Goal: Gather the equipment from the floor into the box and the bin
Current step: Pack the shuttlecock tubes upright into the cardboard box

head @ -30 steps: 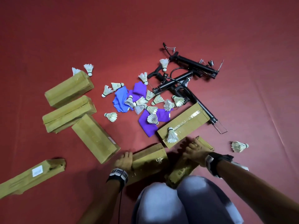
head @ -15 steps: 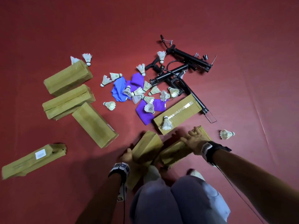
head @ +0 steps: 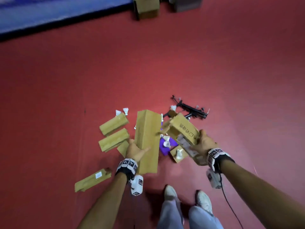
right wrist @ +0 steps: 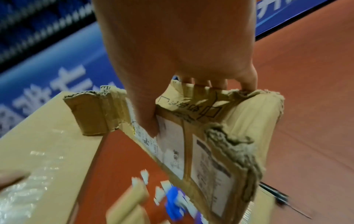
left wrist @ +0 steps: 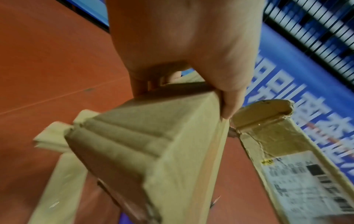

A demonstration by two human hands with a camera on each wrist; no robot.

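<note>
Above the red floor (head: 66, 96), the left hand (head: 135, 150) grips a long plain cardboard carton (head: 146, 139), thumb across its upper face and fingers curled under its edge, as the left wrist view shows with the thumb (left wrist: 229, 103) pressed along a corner of the carton's end. Just beside it, the right hand (head: 203, 143) holds a second, labelled carton (head: 183, 129), whose torn end flaps stick out; in the right wrist view the fingers (right wrist: 247, 81) hook over the ragged top edge while the thumb lies across the white shipping label (right wrist: 210, 160). Both cartons are lifted clear of the floor and tilt away from the person, their far ends close together. Below them lie purple cloth (head: 165, 146) with shuttlecocks (head: 167, 143) on it, and another carton (head: 178, 154) with a shuttlecock resting on top. To the left, two more cartons (head: 113, 125) lie side by side, with two shuttlecocks (head: 126, 110) at their far end; a flattened carton (head: 92, 180) lies nearer the left forearm. Beyond the held cartons sits a tangle of black metal gear (head: 193, 111). Far off, by a blue banner (head: 57, 12), stands an open cardboard box (head: 146, 9) with a dark bin (head: 186, 4) beside it. White shoes (head: 170, 193) show at the bottom edge.
</note>
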